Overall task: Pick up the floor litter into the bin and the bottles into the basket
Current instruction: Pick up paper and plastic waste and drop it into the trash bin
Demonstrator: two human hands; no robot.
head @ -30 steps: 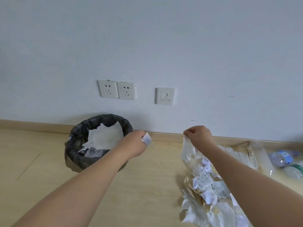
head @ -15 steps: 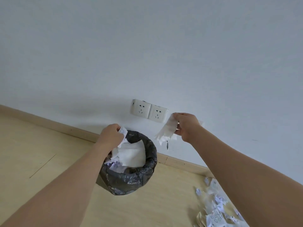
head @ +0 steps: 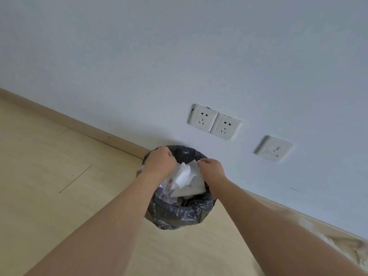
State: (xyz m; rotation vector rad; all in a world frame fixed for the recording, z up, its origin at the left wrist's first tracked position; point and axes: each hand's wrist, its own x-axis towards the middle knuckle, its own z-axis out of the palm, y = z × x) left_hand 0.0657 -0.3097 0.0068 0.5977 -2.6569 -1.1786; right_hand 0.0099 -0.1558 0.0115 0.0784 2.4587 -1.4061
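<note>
Both hands over the bin [head: 179,214]: left hand [head: 159,162] curled, contents hidden; right hand [head: 212,169] pinches tissue [head: 184,174]. Bin's filling; bottles unseen.

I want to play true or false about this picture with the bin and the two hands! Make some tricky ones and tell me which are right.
1. Both hands, the left hand and the right hand, are over the bin. True.
2. The bin has a black bag in it. True.
3. The bin is empty. False: white paper is piled inside it.
4. The bin stands in the middle of the room. False: it stands on the floor right by the wall.
5. There are two sockets on the wall, side by side. True.
</note>
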